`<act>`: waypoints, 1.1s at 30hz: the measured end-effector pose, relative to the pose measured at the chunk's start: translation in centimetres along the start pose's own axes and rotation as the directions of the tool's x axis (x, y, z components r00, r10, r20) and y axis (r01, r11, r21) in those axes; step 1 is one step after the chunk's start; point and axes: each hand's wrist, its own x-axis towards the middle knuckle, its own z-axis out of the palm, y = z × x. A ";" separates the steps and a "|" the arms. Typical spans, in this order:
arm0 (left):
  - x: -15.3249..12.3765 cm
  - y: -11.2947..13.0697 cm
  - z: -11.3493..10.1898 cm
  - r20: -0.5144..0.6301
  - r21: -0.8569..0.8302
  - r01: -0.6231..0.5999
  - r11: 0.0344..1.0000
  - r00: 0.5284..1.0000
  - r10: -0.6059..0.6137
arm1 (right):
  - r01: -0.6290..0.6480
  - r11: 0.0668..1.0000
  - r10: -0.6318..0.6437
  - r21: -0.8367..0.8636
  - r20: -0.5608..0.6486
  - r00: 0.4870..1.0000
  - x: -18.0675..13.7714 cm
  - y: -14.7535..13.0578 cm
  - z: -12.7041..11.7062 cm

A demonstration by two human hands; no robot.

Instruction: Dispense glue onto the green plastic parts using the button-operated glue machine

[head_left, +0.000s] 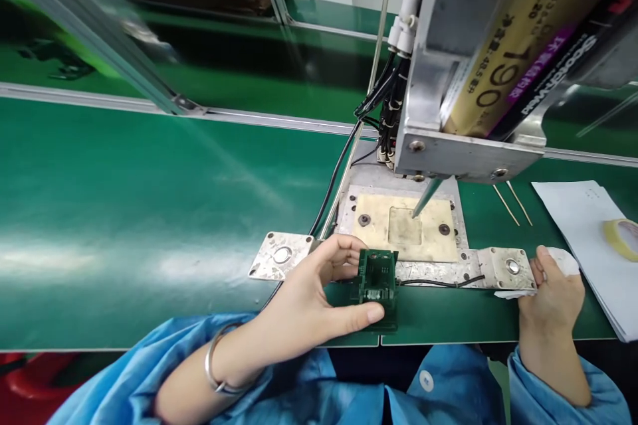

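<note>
My left hand (319, 299) grips a small dark green box-shaped housing (377, 272), thumb at its near side and fingers behind its left side. The housing is held in front of the dispensing machine's pale fixture plate (379, 206), which has a shallow square recess. My right hand (553, 292) is closed around a white tissue (565, 260), beside the right metal button plate (508, 267); part of the tissue shows under that plate's edge. A greenish nozzle (426, 198) points down over the recess.
Overhead stands a metal holder with a gold sealant tube (508, 46). The left button plate (282, 255) lies left of the fixture. Two thin sticks (513, 204), white paper (573, 212) and a yellow tape roll (623, 239) are at right. Cables run behind, near an aluminium frame (249, 118).
</note>
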 end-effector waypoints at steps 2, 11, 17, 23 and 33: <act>0.6 0.8 0.1 0.060 -0.024 0.113 0.993 0.992 -0.111 | -0.007 1.000 0.007 -0.005 0.009 1.000 -0.1 -0.1 0.1; 4.8 3.5 1.4 0.202 -0.221 0.416 0.882 0.905 -0.375 | -0.093 0.995 0.093 0.032 -0.007 0.996 -0.3 -0.1 0.3; 6.6 2.9 1.6 0.163 -0.265 0.380 0.886 0.923 -0.347 | -0.168 0.983 0.172 0.076 -0.050 0.984 -0.2 0.4 0.2; 7.8 2.4 1.1 0.117 -0.148 0.255 0.956 0.964 -0.240 | -0.195 0.976 0.203 0.095 -0.076 0.976 -0.2 0.7 0.2; 8.2 1.6 1.4 0.117 0.186 -0.077 0.980 0.992 0.056 | -0.128 0.989 0.131 0.075 -0.046 0.990 -0.5 -0.1 0.7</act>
